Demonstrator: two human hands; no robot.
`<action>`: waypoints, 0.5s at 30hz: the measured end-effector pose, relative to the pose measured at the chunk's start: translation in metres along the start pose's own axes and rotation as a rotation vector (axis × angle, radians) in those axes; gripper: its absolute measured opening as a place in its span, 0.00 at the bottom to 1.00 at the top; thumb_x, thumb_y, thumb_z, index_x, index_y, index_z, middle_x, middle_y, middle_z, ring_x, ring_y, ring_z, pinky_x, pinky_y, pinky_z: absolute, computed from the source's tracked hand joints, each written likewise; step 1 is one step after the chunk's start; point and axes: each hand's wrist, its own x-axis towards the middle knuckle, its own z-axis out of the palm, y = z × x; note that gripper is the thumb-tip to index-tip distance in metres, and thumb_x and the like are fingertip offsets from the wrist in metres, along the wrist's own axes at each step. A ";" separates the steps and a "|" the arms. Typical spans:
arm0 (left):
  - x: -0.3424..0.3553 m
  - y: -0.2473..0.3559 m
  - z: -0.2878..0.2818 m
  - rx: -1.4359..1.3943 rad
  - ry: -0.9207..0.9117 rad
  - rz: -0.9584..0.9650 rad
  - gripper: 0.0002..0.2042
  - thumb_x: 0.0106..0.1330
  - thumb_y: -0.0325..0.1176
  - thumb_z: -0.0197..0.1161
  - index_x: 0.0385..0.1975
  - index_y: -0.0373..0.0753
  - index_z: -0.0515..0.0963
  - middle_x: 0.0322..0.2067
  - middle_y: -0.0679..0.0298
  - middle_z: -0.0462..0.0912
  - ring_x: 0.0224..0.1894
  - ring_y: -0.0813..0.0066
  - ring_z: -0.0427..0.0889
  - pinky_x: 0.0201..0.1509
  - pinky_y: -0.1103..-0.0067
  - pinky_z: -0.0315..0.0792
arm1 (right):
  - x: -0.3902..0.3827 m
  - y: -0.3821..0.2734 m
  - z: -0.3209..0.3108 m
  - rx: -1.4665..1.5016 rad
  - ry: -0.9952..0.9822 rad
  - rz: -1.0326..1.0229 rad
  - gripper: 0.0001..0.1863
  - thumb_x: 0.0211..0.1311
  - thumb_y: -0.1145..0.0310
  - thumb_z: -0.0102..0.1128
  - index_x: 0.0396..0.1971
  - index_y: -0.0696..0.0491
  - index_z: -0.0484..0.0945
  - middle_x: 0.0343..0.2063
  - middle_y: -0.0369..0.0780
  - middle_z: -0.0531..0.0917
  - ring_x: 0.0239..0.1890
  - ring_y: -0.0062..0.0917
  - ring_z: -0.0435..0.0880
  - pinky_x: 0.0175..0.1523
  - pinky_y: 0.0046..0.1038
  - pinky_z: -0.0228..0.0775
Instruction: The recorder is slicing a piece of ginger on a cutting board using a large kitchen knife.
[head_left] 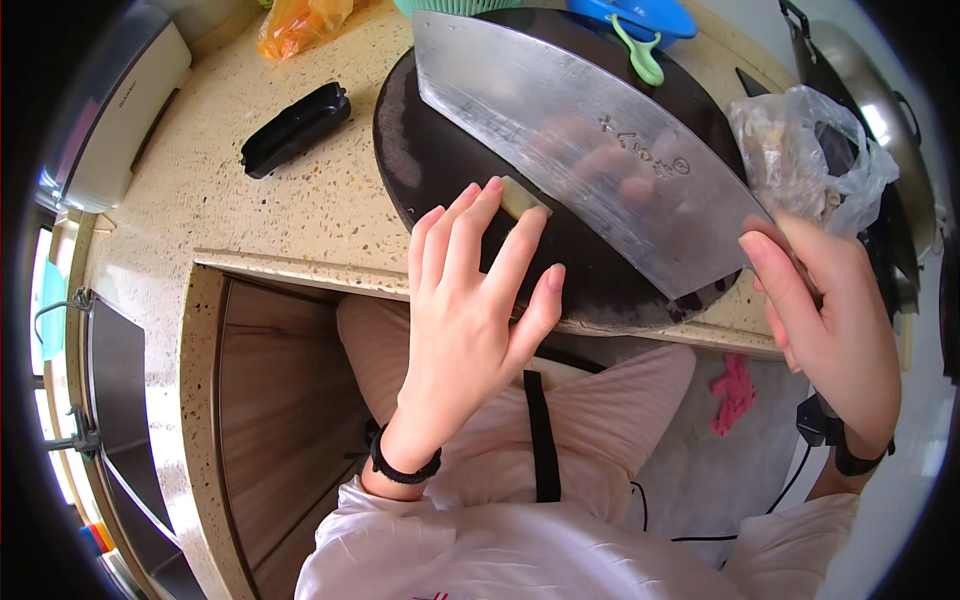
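My right hand (pixel 825 310) grips the handle end of a large cleaver (pixel 590 150). Its broad steel blade is tilted flat side up and stretches leftward over the round dark chopping board (pixel 425 150). A small pale yellowish food piece (pixel 522 198) lies on the board beside the blade's near edge; its exact kind is not clear. My left hand (pixel 465 290) reaches over the board's near edge with fingers spread, and its index and middle fingertips touch the two ends of that piece. Most of the cleaver's handle is hidden inside my right hand.
On the speckled counter (pixel 230 220) lie a black tray (pixel 295 130) and an orange plastic bag (pixel 300 25). A green peeler (pixel 640 55) rests near a blue basin (pixel 640 15). To the right are a clear plastic bag (pixel 810 150) and a metal pan (pixel 870 100); a pink cloth (pixel 735 395) lies below.
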 end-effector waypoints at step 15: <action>-0.001 0.003 -0.008 -0.038 0.044 -0.008 0.17 0.53 0.31 0.66 0.43 0.32 0.76 0.46 0.52 0.75 0.54 0.52 0.72 0.62 0.58 0.61 | -0.041 0.066 0.029 0.625 0.255 0.096 0.13 0.70 0.68 0.46 0.31 0.62 0.73 0.15 0.32 0.71 0.14 0.10 0.66 0.19 0.15 0.55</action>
